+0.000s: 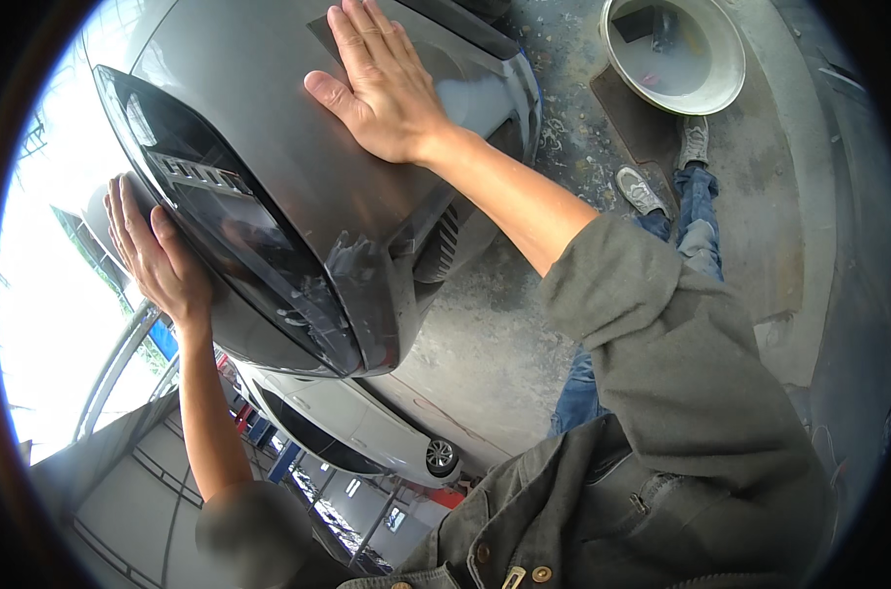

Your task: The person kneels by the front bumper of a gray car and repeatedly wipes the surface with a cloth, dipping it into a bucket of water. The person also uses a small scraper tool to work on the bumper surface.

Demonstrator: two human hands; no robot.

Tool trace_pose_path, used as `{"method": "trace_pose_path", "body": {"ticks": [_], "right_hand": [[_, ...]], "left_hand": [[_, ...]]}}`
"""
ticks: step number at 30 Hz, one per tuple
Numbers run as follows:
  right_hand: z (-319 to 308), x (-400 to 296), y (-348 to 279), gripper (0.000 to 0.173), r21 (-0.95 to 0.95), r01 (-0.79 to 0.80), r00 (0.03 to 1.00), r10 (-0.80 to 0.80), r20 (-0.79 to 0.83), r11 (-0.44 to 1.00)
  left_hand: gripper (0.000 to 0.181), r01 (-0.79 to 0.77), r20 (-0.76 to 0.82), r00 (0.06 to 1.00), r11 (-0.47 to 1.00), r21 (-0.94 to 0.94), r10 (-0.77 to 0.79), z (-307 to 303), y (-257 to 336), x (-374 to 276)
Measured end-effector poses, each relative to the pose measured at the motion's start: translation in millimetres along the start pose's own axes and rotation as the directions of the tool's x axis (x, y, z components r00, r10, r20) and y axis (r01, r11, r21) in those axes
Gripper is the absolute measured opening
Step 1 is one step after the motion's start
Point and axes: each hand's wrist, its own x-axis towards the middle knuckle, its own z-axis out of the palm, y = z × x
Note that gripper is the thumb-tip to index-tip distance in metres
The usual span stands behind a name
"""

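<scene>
My right hand [379, 88] presses flat on the grey front bumper [291, 169] of a car. A dark thin sheet, likely sandpaper [323, 35], shows at the edge of its fingers; the rest is hidden beneath them. On the far side of the dark headlight [232, 213], my left hand [155, 258] rests on the grey body panel [247, 324], thumb apart, holding nothing. Pale scuffs or residue [348, 254] mark the bumper near the headlight's lower corner. Below is a slatted vent [438, 243].
A pale bucket [736, 77] of cloudy water stands at upper right, with a dark sheet [635, 26] in it. Beneath lies a dark mat [622, 110]. My sneakers [640, 190] are close by on the stained concrete floor [482, 346]. A white car [342, 412] stands behind.
</scene>
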Motion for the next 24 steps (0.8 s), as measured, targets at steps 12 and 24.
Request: {"method": "trace_pose_path", "body": {"ticks": [12,24], "right_hand": [[-51.2,-116.8,-15.1,0.039,-0.129,-0.029,0.999,0.034,0.035,0.991],[-133.8,-88.2,38.1,0.028,0.822,-0.558,0.426,0.889,0.166,0.114]], "left_hand": [[0.061,0.013,0.046,0.999,0.999,0.031,-0.014,-8.6,6.3,3.0],[0.061,0.046,0.06,0.997,0.998,0.037,-0.048,-11.0,9.7,3.3]]}}
